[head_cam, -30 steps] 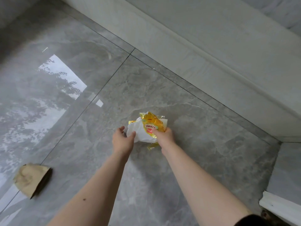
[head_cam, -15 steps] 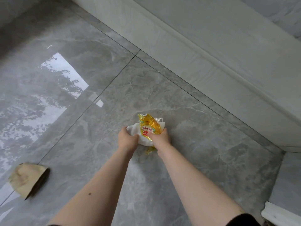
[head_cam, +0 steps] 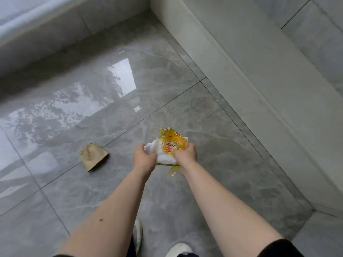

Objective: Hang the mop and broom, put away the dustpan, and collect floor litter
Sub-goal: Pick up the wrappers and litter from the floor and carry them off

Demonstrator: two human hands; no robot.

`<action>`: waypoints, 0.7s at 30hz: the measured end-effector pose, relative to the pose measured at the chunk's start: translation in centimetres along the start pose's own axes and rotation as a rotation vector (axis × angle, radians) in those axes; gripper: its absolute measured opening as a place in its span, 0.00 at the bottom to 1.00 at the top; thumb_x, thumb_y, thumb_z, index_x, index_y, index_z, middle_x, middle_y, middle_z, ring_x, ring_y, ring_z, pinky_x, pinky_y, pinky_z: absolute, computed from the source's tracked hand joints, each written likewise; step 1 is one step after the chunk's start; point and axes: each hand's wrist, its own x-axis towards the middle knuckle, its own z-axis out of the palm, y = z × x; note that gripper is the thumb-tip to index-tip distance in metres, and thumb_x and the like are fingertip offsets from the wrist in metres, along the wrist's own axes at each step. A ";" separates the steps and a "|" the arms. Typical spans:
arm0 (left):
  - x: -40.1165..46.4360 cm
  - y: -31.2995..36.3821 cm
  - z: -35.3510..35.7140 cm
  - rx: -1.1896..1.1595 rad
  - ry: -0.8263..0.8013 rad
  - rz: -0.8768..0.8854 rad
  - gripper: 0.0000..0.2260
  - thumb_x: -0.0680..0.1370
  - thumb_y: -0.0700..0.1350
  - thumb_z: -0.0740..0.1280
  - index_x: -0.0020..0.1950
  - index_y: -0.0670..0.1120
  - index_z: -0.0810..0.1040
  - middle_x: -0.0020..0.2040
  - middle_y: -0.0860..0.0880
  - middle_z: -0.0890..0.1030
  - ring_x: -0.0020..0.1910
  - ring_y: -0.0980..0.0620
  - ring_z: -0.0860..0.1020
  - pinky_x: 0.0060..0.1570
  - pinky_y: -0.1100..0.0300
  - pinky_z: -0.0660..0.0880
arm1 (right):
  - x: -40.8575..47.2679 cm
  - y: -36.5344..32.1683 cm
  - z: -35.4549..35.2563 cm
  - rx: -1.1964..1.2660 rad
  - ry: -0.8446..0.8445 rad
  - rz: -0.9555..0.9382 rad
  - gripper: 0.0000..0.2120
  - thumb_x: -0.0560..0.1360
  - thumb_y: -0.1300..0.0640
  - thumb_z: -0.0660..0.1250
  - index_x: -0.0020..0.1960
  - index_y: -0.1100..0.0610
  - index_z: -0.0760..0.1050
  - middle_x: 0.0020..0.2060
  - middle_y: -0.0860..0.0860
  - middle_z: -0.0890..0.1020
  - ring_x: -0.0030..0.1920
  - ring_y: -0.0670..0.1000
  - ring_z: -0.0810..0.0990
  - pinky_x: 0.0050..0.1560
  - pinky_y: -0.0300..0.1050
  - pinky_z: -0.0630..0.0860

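Plainly, a brown paper bag (head_cam: 93,156) lies flat on the glossy grey floor (head_cam: 213,127), at about nine o'clock from the hands and well apart from them. Next comes the left hand (head_cam: 144,160), closed on the white crumpled paper (head_cam: 159,153), then the right hand (head_cam: 185,154), pinching the yellow wrapper (head_cam: 172,143) against that paper. Both pieces are held up off the tiles as one loose wad. A yellow tail dangles at six o'clock below the right hand, so it could slip free if either grip loosens. Reaching for the bag means freeing one hand, which risks dropping the bundle. The polished floor looks slippery under the white shoes (head_cam: 178,250).
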 end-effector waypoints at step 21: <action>-5.3 -1.7 -23.0 -0.424 0.288 -0.273 0.12 0.74 0.38 0.69 0.56 0.35 0.77 0.44 0.41 0.77 0.39 0.45 0.75 0.32 0.60 0.70 | -18.1 -6.2 14.3 -0.358 -0.361 -0.099 0.13 0.65 0.68 0.76 0.48 0.62 0.79 0.52 0.59 0.84 0.53 0.58 0.83 0.54 0.50 0.80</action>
